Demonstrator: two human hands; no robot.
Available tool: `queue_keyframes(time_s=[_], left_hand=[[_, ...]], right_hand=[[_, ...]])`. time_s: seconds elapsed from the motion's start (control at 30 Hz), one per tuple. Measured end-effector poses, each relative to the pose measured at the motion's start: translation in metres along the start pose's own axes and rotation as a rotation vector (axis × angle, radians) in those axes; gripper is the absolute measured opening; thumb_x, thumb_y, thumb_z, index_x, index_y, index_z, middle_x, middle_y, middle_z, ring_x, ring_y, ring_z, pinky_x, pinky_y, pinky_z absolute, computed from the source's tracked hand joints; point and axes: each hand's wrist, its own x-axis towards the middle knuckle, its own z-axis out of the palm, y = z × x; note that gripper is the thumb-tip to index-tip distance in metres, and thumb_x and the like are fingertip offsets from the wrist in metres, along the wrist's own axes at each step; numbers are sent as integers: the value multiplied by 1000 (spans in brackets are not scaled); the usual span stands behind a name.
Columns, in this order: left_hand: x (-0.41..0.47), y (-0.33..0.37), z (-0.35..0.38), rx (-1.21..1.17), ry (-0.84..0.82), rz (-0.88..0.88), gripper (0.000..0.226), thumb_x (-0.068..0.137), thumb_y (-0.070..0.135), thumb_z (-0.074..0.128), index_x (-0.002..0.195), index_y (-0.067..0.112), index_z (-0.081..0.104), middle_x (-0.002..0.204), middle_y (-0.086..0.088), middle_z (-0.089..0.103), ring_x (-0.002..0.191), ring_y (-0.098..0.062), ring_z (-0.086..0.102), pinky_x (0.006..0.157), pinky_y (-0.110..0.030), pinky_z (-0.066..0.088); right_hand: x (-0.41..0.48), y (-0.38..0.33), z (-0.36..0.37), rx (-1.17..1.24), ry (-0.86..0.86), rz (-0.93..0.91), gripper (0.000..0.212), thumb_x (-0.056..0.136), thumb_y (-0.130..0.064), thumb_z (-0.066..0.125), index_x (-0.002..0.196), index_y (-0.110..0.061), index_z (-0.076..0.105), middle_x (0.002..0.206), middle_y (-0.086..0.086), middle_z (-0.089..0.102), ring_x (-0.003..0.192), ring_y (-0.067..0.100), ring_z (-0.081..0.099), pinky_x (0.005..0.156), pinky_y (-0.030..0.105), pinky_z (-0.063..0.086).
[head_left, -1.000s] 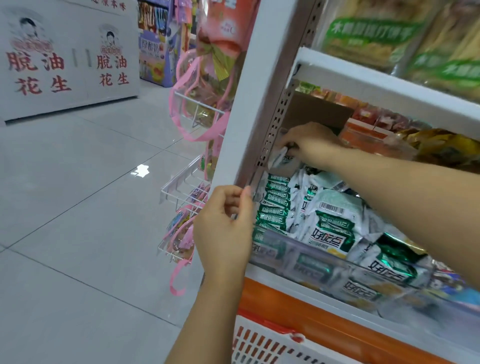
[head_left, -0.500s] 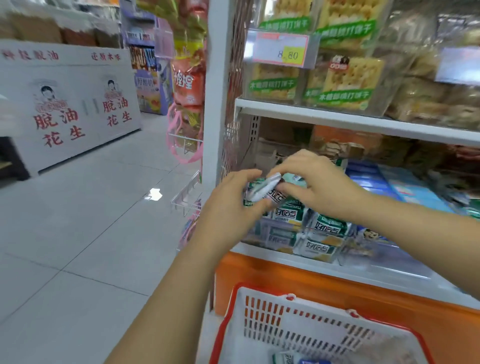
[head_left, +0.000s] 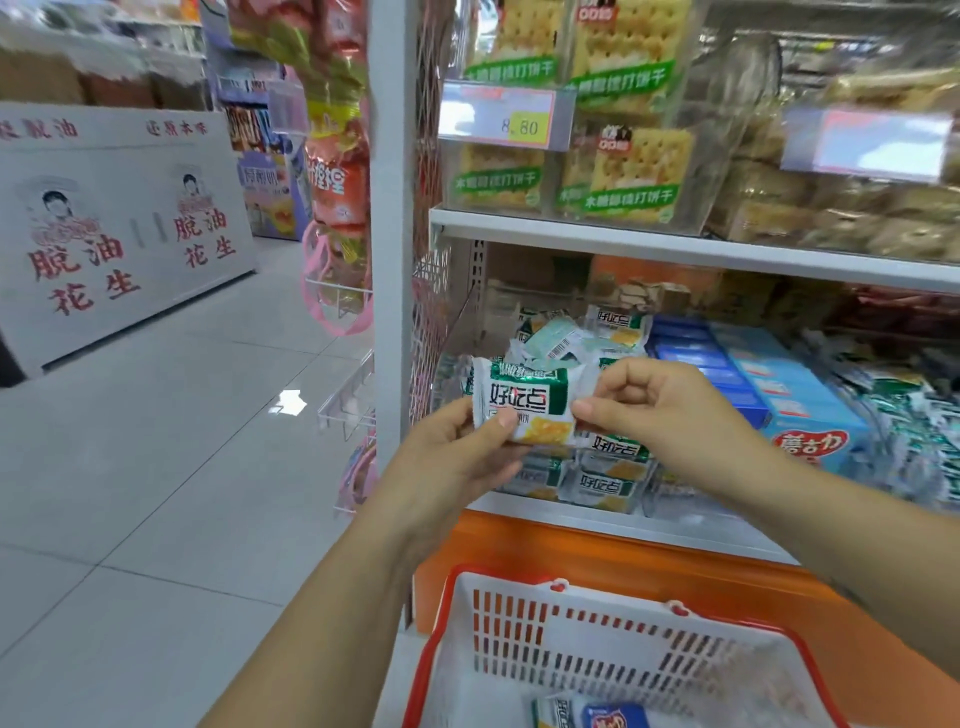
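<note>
By the shelf (head_left: 675, 252), left hand (head_left: 457, 457) and right hand (head_left: 660, 410) pinch the packet (head_left: 524, 410), probably biscuits; lower it into the basket (head_left: 519, 574) at six o'clock.

Left hand (head_left: 457, 457) and right hand (head_left: 660, 410) hold one green-and-white biscuit packet (head_left: 527, 402) by its opposite ends, label facing the camera, in front of the shelf (head_left: 675, 249). Identical packets (head_left: 597, 473) are stacked directly behind. A red-rimmed white shopping basket (head_left: 613, 639) sits below.
</note>
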Motion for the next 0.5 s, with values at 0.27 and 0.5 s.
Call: queue_keyframes(time_s=[0.27,0.5], left_hand=[[1,1,-5,-78,46,-113,36,80,33,65,112,17,63,104,-2,73,90,-9,70,74,-22,51],[0,7,-13,-213,103,-180,15,86,26,61,98,16,60,96,-1,75,84,-11,72,79,-29,52]], right_hand=[[0,1,15,-58,18,-12,12,92,-21,58,83,-16,53,55,-8,56,55,2,54,64,19,48],[7,4,16,145,5,117,11,93,-15,56,82,-14,54,52,-8,56,55,5,54,65,25,51]])
